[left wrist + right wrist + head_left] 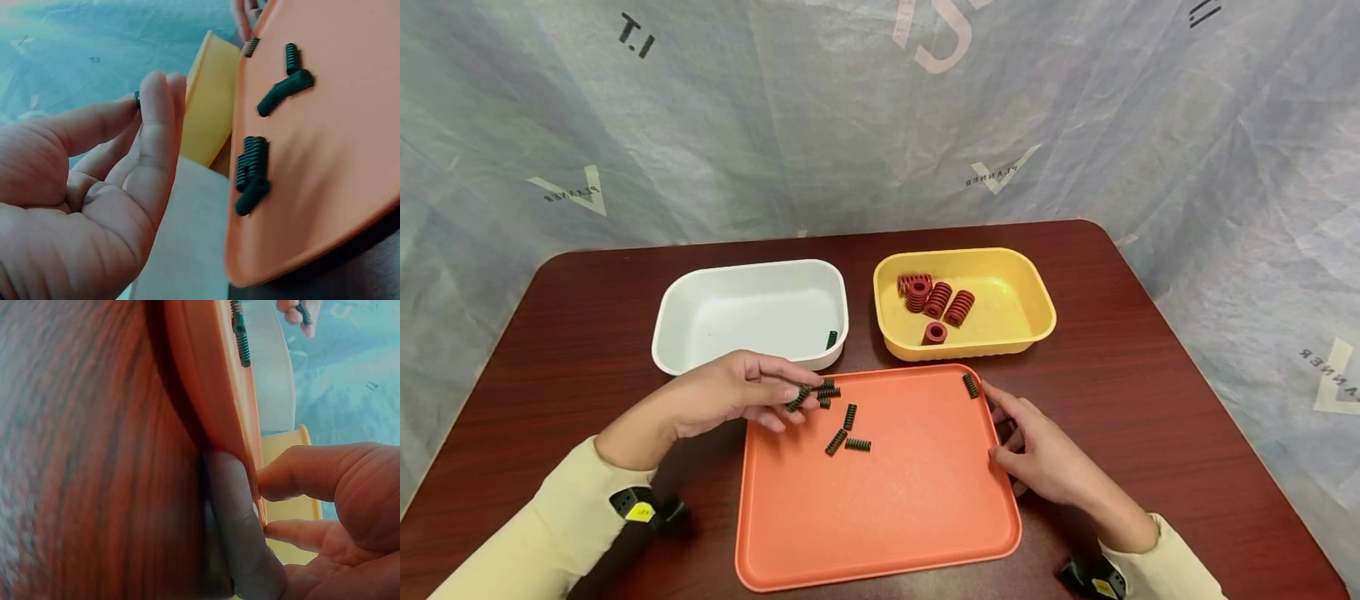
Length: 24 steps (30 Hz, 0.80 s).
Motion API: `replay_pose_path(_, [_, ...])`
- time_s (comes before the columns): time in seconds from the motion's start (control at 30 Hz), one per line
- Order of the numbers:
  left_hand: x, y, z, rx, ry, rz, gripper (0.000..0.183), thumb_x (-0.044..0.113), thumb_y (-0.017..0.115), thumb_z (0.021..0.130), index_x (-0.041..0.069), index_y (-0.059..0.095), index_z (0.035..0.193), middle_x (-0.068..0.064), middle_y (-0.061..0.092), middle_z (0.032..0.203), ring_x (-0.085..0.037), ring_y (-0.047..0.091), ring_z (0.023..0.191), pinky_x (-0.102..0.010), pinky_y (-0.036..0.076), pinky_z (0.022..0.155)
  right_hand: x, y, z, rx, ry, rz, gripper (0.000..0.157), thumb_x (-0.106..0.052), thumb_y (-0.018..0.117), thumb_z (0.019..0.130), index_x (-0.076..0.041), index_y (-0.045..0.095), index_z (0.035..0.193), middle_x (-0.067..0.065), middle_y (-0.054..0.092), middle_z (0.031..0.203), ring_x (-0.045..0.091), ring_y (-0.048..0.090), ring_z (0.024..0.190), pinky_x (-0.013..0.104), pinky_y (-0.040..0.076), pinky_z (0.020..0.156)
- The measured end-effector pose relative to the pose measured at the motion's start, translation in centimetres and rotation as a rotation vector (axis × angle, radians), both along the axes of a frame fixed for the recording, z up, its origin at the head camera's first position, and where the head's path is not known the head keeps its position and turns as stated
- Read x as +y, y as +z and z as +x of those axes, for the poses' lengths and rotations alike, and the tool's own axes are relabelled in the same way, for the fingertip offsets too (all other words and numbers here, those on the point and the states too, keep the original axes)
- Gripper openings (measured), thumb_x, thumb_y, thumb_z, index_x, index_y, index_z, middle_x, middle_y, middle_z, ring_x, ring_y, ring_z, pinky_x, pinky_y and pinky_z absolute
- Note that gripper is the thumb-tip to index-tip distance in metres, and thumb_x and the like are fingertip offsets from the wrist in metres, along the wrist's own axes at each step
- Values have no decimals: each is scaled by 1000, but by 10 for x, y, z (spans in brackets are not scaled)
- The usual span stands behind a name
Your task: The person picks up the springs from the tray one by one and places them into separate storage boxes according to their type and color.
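Pinched between the thumb and fingertips of my left hand (733, 392) is a small dark green coil spring (798, 400); in the left wrist view the fingers mostly hide it. That hand is over the upper left corner of an orange tray (880, 508). Several similar springs (830, 392) lie bunched at that corner, and three more, such as this spring (858, 445), lie a little nearer the tray's middle. A single spring (971, 386) rests at the upper right corner. My right hand (1045, 454) grips the tray's right edge, thumb on the rim and a finger underneath (234, 506).
Behind the tray at left stands a white bin (658, 342) with one green spring (832, 339) inside. To its right, a yellow bin (1037, 308) holds several thicker red springs (959, 307). Everything sits on a dark wooden table (1150, 400), with a grey sheet (760, 150) hanging behind.
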State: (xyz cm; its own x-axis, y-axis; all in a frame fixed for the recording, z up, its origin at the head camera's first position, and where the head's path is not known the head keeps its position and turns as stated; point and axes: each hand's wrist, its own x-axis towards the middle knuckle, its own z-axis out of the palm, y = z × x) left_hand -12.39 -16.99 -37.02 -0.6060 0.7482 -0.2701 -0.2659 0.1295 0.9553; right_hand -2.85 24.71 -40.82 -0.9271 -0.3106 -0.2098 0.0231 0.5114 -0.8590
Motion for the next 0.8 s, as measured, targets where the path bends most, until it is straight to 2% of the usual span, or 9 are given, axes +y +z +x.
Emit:
replay_pose_path(0.2, [-16, 16, -8, -8, 70, 5, 39, 6, 58, 105, -7, 56, 142, -18, 71, 122, -24, 73, 103, -35, 62, 87, -5, -1, -5, -12, 19, -12, 84, 7, 66, 93, -13, 27, 164, 24, 45, 124, 23, 67, 76, 36, 59, 44])
replay_pose_path(0.37, [-24, 25, -14, 11, 116, -2, 37, 6, 58, 106, -2, 59, 141, -16, 71, 123, -31, 71, 109, -35, 62, 88, -6, -1, -6, -33, 27, -14, 84, 6, 65, 94, -15, 25, 165, 24, 44, 125, 23, 68, 78, 37, 60, 46])
replay_pose_path(0.6, [-23, 26, -20, 0, 126, 6, 41, 6, 58, 105, -5, 54, 144, -17, 71, 124, -30, 71, 110, -36, 61, 90, -2, 0, -3, -47, 31, -10, 84, 5, 64, 95, -13, 21, 165, 25, 43, 124, 24, 69, 76, 39, 61, 46])
replay_pose_path(0.8, [-21, 24, -27, -40, 172, 11, 43, 4, 57, 105, -7, 51, 146, -18, 71, 124, -26, 72, 108, -35, 61, 90, 2, 1, -1, -61, 26, -37, 85, 5, 65, 95, -13, 21, 165, 25, 44, 123, 24, 69, 76, 40, 60, 46])
